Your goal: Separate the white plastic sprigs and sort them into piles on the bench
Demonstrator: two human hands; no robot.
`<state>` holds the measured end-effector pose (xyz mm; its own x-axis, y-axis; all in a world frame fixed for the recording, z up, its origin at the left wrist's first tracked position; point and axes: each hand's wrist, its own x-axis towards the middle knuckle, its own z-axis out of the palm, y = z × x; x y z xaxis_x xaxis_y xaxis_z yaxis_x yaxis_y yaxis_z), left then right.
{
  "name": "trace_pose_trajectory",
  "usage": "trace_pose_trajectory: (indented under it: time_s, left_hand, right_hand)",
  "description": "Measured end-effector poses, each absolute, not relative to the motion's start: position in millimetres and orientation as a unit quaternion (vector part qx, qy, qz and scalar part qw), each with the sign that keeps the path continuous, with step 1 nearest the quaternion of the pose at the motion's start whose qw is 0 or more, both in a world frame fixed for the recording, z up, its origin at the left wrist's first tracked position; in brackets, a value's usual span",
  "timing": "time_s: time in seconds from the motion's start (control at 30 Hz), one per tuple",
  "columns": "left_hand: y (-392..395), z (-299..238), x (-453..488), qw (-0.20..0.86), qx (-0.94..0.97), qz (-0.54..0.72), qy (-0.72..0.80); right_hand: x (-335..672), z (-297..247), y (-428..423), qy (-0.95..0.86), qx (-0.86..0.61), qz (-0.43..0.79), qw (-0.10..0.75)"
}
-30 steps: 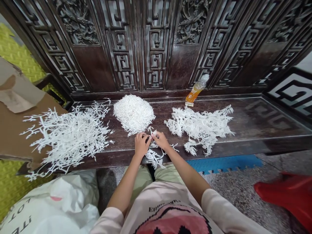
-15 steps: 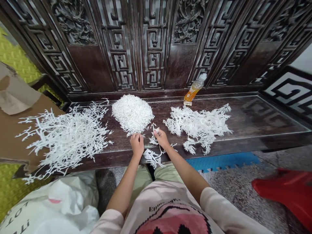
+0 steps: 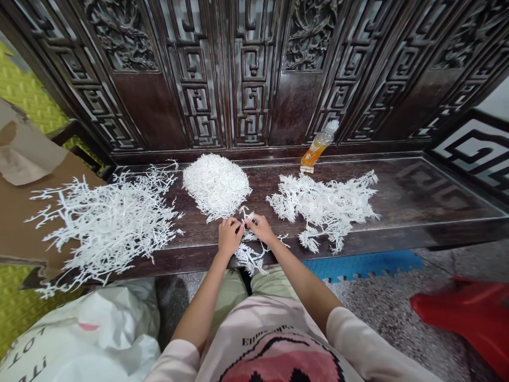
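Your right hand (image 3: 260,229) pinches one white sprig (image 3: 250,258) at the near edge of the bench (image 3: 401,193); your left hand (image 3: 229,234) meets it, fingers curled, its hold too small to tell. The sprig overhangs the edge, so a loose pinch could drop it. Beyond are three white piles: left pile (image 3: 115,217), middle pile (image 3: 214,183), right pile (image 3: 326,199). One bottle (image 3: 317,149) sits far right.

The room looks softly lit to me. The white pile (image 3: 217,185) is brightest, the carved wooden back (image 3: 147,106) is dark with little shiny spots, the tabletop (image 3: 421,215) gleams, and the edges look stretched.
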<state>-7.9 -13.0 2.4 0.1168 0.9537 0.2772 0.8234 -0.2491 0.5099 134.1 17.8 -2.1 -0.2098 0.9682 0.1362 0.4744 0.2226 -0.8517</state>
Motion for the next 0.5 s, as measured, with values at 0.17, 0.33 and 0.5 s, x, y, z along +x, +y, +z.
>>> trace_pose_trajectory:
  time_s: [0.17,0.33,0.5]
  left_hand:
    - [-11,1,-6,0.113,0.722,0.308,0.609]
    - [-11,0,-7,0.130,0.692,0.362,0.610]
    - [-11,-7,-19,0.175,0.559,0.518,0.623]
  right_hand:
    - [129,-3,17,-0.687,-0.539,0.317,0.371]
    - [121,-7,15,-0.654,-0.552,0.317,0.409]
    - [124,-10,18,-0.566,-0.578,0.339,0.481]
